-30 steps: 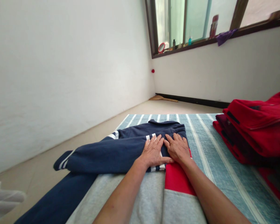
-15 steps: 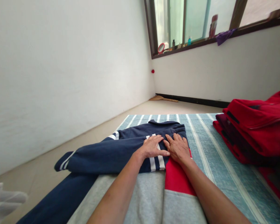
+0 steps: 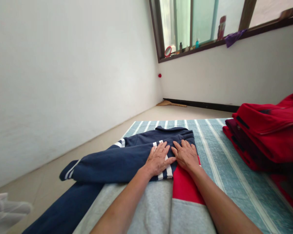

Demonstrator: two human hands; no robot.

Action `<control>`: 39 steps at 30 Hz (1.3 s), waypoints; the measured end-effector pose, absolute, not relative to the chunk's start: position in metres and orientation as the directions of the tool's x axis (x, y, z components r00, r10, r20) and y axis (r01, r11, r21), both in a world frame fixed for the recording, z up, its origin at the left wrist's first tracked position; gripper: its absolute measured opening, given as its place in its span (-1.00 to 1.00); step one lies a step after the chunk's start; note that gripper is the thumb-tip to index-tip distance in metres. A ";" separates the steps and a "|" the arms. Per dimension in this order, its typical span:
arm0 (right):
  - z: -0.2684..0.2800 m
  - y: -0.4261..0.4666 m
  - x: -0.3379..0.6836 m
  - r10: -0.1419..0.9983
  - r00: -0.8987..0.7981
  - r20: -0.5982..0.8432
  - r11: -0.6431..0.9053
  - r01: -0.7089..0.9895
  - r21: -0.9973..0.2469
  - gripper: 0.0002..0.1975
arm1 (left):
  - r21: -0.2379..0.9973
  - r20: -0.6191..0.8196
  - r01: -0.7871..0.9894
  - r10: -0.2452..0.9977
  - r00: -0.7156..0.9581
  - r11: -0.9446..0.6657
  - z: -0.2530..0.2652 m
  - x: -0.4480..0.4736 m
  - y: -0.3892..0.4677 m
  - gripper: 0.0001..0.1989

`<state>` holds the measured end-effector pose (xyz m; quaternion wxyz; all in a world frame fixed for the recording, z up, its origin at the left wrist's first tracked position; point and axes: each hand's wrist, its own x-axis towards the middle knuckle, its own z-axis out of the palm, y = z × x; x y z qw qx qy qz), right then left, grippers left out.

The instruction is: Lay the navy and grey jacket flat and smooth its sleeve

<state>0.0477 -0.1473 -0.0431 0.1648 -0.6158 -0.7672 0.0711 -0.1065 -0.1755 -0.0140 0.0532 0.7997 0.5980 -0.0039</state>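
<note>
A jacket [image 3: 117, 164] in navy, red and grey lies on a striped sheet, its right side folded inward. One navy sleeve with white stripes runs across it to the left; the other hangs toward the lower left. My left hand [image 3: 158, 159] rests flat on the folded sleeve by the white stripes, fingers spread. Beside it, my right hand [image 3: 186, 153] presses flat on the navy and red part near the folded edge, fingers stretched out. Neither hand grips the cloth. The cloth under both palms is hidden.
Red and maroon folded clothes [image 3: 271, 130] are stacked at the right on the blue-green striped sheet [image 3: 215, 152]. White walls stand left and ahead. A brush or broom [image 3: 171, 103] lies on the floor in the corner. Whitish fabric [image 3: 7, 211] shows at the lower left.
My left hand has shifted slightly left and down along the sleeve, its fingers now spread wider. The sleeve's cuff has moved a little to the right. My right hand has stayed in place.
</note>
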 end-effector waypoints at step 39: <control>-0.042 -0.149 0.046 0.963 -0.180 0.202 0.240 0.913 -0.331 -0.52 | -0.296 0.074 0.907 0.954 -0.292 0.301 -0.002 -0.217 -0.230 -0.34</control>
